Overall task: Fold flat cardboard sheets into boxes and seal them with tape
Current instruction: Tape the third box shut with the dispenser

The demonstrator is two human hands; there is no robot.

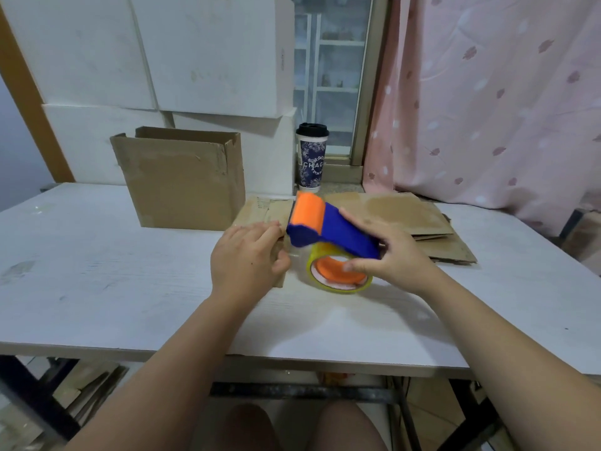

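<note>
My right hand (pixel 395 253) grips a blue and orange tape dispenser (pixel 325 229) carrying a roll of clear yellowish tape (pixel 338 275), held just above the white table (pixel 113 288). My left hand (pixel 247 255) rests on a small flat cardboard piece (pixel 263 213) at the table's middle, its fingertips right at the dispenser's front end. An open brown cardboard box (pixel 185 180) stands upright behind on the left. Flat cardboard sheets (pixel 400 216) lie stacked at the right, partly hidden behind the dispenser and my right hand.
A paper cup with a black lid (pixel 311 157) stands by the window ledge. White foam boxes (pixel 162 60) are piled against the back wall. A pink curtain (pixel 487 92) hangs at the right. More cardboard (pixel 87 385) lies under the table.
</note>
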